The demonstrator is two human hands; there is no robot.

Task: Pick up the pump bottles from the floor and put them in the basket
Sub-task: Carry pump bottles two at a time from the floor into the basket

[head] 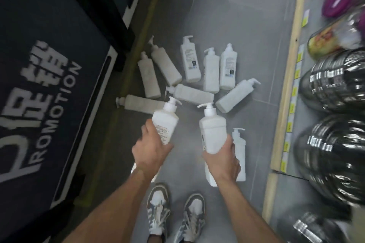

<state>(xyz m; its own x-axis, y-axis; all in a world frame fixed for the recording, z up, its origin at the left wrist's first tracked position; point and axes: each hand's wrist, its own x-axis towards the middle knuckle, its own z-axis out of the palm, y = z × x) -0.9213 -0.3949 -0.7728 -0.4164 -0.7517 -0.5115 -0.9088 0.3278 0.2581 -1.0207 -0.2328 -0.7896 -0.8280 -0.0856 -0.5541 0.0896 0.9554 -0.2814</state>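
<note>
My left hand grips a white pump bottle by its base, pump pointing away from me. In my right hand is a second white pump bottle, held the same way. Both are lifted above the grey floor. Several more white pump bottles lie scattered on the floor ahead. One bottle lies just right of my right hand, partly hidden by it. No basket is in view.
A dark promotion stand with white lettering fills the left side. On the right, a wooden-edged shelf holds shiny dark pots and purple-lidded containers. My sneakers stand on the floor below the hands.
</note>
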